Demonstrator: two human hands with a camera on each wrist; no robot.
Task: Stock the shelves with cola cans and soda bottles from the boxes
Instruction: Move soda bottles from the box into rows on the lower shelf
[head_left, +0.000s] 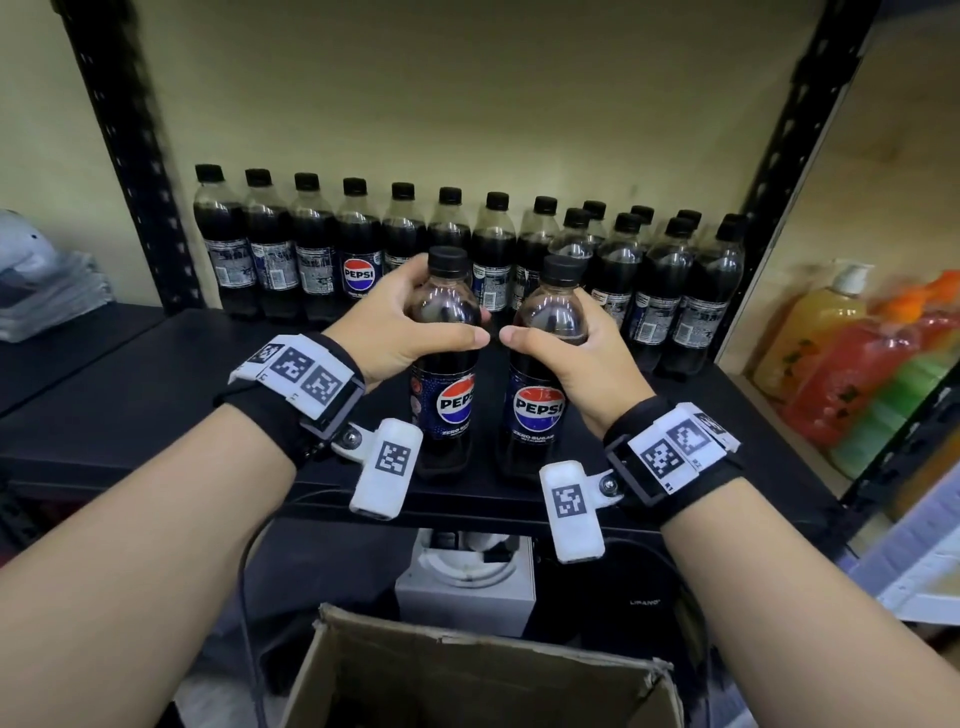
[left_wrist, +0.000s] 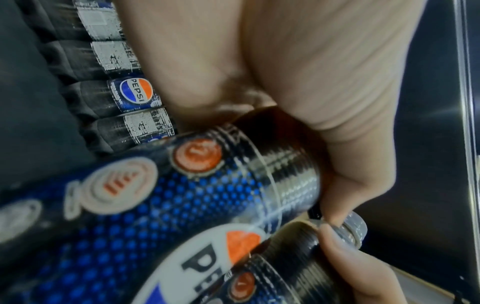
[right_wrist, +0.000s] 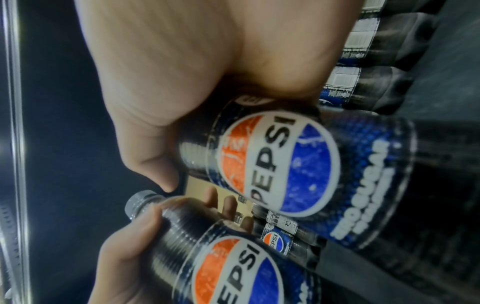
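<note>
Two Pepsi Zero Sugar bottles with black caps stand side by side and upright over the front of the black shelf (head_left: 156, 395). My left hand (head_left: 450, 306) grips the left bottle (head_left: 448, 405) round its shoulder; my right hand (head_left: 548, 319) grips the right bottle (head_left: 537, 413) the same way. The thumbs nearly meet between them. Whether the bases touch the shelf I cannot tell. The left wrist view shows the left bottle (left_wrist: 182, 195) under my palm; the right wrist view shows the right bottle (right_wrist: 285, 164) and the left bottle (right_wrist: 226, 267). A row of Pepsi bottles (head_left: 311, 249) lines the back.
The back row doubles up at the right (head_left: 670, 270). Black uprights (head_left: 130, 156) frame the bay. Coloured bottles (head_left: 857, 374) fill the neighbouring shelf on the right. An open cardboard box (head_left: 467, 675) sits below me, with a white box (head_left: 467, 587) behind it.
</note>
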